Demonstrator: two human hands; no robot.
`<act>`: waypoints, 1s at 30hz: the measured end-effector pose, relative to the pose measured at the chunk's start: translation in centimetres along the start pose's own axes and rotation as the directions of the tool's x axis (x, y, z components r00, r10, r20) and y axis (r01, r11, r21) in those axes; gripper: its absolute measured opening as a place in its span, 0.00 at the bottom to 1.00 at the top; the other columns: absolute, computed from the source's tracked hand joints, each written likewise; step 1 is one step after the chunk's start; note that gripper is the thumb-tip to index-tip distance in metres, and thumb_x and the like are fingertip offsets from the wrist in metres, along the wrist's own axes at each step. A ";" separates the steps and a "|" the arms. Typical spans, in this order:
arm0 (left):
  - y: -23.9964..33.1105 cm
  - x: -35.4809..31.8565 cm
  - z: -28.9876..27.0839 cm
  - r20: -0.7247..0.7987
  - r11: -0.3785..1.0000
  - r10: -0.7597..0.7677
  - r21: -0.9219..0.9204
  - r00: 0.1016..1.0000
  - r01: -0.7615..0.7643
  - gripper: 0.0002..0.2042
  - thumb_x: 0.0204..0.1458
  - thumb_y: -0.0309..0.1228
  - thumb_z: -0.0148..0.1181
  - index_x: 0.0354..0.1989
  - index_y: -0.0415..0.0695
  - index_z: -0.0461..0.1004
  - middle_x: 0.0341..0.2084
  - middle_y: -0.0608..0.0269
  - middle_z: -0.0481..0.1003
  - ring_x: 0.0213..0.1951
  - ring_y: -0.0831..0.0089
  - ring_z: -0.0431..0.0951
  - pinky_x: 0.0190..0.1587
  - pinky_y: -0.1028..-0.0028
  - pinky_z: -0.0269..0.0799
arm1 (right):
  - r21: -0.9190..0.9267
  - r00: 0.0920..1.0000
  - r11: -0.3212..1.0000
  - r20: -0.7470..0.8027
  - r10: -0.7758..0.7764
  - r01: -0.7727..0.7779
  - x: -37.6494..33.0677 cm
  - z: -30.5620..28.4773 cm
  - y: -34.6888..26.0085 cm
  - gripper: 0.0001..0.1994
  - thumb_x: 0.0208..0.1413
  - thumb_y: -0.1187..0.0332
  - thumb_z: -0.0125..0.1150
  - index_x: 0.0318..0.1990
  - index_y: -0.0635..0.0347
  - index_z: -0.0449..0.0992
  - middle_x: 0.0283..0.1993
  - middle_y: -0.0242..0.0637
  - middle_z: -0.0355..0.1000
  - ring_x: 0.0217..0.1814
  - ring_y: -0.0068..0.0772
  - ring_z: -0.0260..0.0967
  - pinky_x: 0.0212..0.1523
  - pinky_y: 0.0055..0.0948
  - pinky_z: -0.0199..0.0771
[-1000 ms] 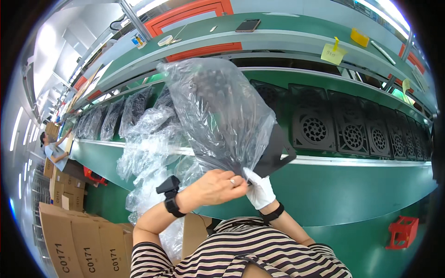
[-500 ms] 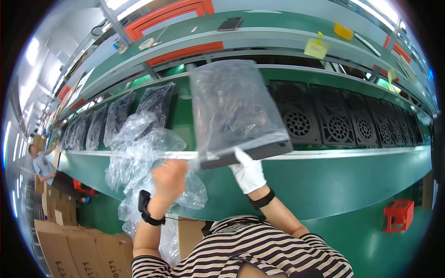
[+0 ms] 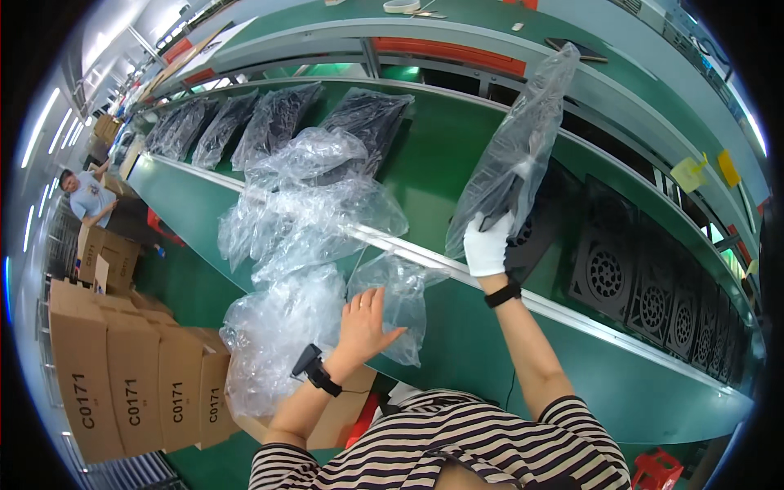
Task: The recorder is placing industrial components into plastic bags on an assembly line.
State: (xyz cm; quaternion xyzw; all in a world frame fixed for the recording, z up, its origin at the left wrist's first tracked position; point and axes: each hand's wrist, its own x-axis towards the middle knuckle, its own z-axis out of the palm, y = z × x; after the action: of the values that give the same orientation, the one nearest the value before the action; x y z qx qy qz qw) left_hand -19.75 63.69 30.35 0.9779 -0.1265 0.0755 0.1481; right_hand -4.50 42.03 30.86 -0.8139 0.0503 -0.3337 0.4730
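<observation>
My right hand [image 3: 487,245], in a white glove, grips a black panel in a clear plastic bag [image 3: 523,139] by its lower end. The bagged panel is lifted and turned nearly edge-on, so its broad face hardly shows. My left hand [image 3: 366,325], bare, is held over the near green ledge with thumb apart and fingers stretched. Right beside it lies a loose clear plastic bag [image 3: 400,298], at the edge of a heap of clear plastic bags [image 3: 290,306]. Whether the left fingers touch the film, I cannot tell.
Bagged black panels [image 3: 278,114] lie on the green belt [image 3: 445,151] to the left. Unbagged black panels with round grilles [image 3: 606,273] line it to the right. Cardboard boxes [image 3: 135,384] stand at lower left. Another person [image 3: 91,200] is beyond. A red stool [image 3: 656,469] stands at lower right.
The bagged panel has swung from face-on to nearly edge-on, still in my right hand. My left hand has opened from a blurred, closed shape. The view has turned left.
</observation>
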 end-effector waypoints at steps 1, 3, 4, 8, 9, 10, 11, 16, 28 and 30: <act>-1.3 -0.7 1.7 0.003 0.998 -0.040 0.050 0.999 0.039 0.25 0.42 0.43 0.65 0.48 0.44 0.68 0.43 0.52 0.71 0.45 0.54 0.69 0.45 0.57 0.65 | 0.012 0.993 0.993 0.012 0.116 -0.116 -0.9 1.1 1.3 0.20 0.52 0.70 0.54 0.51 0.70 0.63 0.48 0.58 0.66 0.52 0.58 0.62 0.53 0.42 0.62; -4.1 -2.5 4.5 0.001 0.991 -0.092 0.099 0.996 0.092 0.24 0.43 0.42 0.64 0.47 0.44 0.70 0.43 0.54 0.71 0.45 0.55 0.70 0.45 0.56 0.65 | 0.178 0.935 0.917 0.073 0.348 -0.355 -3.3 2.4 2.4 0.23 0.54 0.68 0.54 0.56 0.67 0.61 0.50 0.59 0.66 0.52 0.58 0.65 0.50 0.43 0.65; -5.1 -3.6 5.9 0.094 0.988 -0.143 0.064 0.985 0.138 0.20 0.44 0.40 0.63 0.44 0.44 0.71 0.40 0.56 0.72 0.43 0.55 0.71 0.45 0.56 0.65 | 0.103 0.966 0.961 0.025 0.257 -0.258 -4.2 2.5 2.9 0.23 0.54 0.69 0.54 0.57 0.65 0.60 0.50 0.59 0.67 0.51 0.58 0.66 0.48 0.45 0.66; -7.1 -3.6 6.3 0.128 0.954 -0.138 -0.248 0.982 0.166 0.07 0.50 0.32 0.57 0.35 0.44 0.73 0.30 0.61 0.75 0.38 0.58 0.74 0.44 0.57 0.67 | -0.088 0.991 0.988 0.036 0.133 -0.129 -5.0 4.5 2.2 0.16 0.50 0.75 0.54 0.49 0.65 0.66 0.45 0.53 0.68 0.51 0.57 0.64 0.51 0.43 0.64; -7.0 -3.2 4.8 0.151 0.949 -0.142 -0.259 0.978 0.178 0.07 0.50 0.32 0.57 0.35 0.44 0.73 0.30 0.61 0.75 0.38 0.58 0.74 0.44 0.57 0.67 | -0.058 0.998 0.998 0.059 -0.007 0.010 -4.0 4.9 2.5 0.15 0.46 0.79 0.53 0.45 0.65 0.68 0.43 0.51 0.67 0.50 0.55 0.62 0.52 0.42 0.62; -7.1 -2.4 2.8 0.177 0.777 -0.326 -0.510 0.929 0.370 0.06 0.52 0.32 0.56 0.35 0.45 0.73 0.30 0.60 0.74 0.36 0.62 0.74 0.44 0.57 0.68 | -0.115 0.991 0.991 0.126 -0.047 0.061 -3.1 5.8 2.4 0.15 0.43 0.80 0.52 0.43 0.65 0.68 0.41 0.49 0.67 0.48 0.54 0.62 0.51 0.43 0.61; -7.6 -1.9 1.7 0.242 0.506 -0.486 -0.706 0.840 0.496 0.05 0.53 0.32 0.55 0.34 0.46 0.73 0.30 0.58 0.73 0.34 0.67 0.74 0.44 0.57 0.69 | -0.122 0.983 0.982 0.134 -0.128 0.145 -2.2 7.0 2.6 0.15 0.42 0.81 0.51 0.41 0.64 0.68 0.39 0.49 0.66 0.47 0.54 0.61 0.51 0.44 0.60; -9.5 -0.1 -2.4 0.172 -0.375 -0.662 -0.919 0.729 -0.123 0.11 0.54 0.32 0.54 0.44 0.44 0.69 0.32 0.59 0.71 0.36 0.64 0.71 0.39 0.60 0.71 | -0.434 0.914 0.850 0.386 -0.125 0.299 0.9 14.4 5.2 0.18 0.41 0.82 0.50 0.44 0.63 0.68 0.41 0.52 0.68 0.48 0.56 0.62 0.50 0.46 0.63; -12.0 -2.2 -1.2 0.470 -0.647 -0.065 -0.691 0.880 0.322 0.15 0.53 0.32 0.57 0.46 0.38 0.66 0.30 0.54 0.71 0.33 0.63 0.74 0.35 0.61 0.72 | 0.412 0.381 0.108 0.897 -0.224 -0.905 -4.9 4.6 -1.0 0.40 0.55 0.47 0.54 0.68 0.57 0.45 0.69 0.48 0.48 0.69 0.46 0.49 0.63 0.47 0.54; -10.5 -1.2 -2.8 0.519 -0.606 0.050 -0.663 0.853 0.439 0.17 0.53 0.33 0.57 0.48 0.38 0.66 0.33 0.53 0.72 0.36 0.62 0.75 0.36 0.60 0.74 | 0.046 0.048 -0.013 0.958 -0.283 -0.999 -4.8 4.1 -2.8 0.30 0.60 0.53 0.49 0.65 0.59 0.53 0.62 0.48 0.60 0.58 0.40 0.64 0.51 0.35 0.69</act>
State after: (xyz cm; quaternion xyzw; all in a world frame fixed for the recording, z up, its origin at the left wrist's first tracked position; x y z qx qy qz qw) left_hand -18.34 74.48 29.96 0.3232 0.0867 -0.2500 0.9086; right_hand -6.43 48.54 29.39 -0.2424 -0.0972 0.4714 0.8423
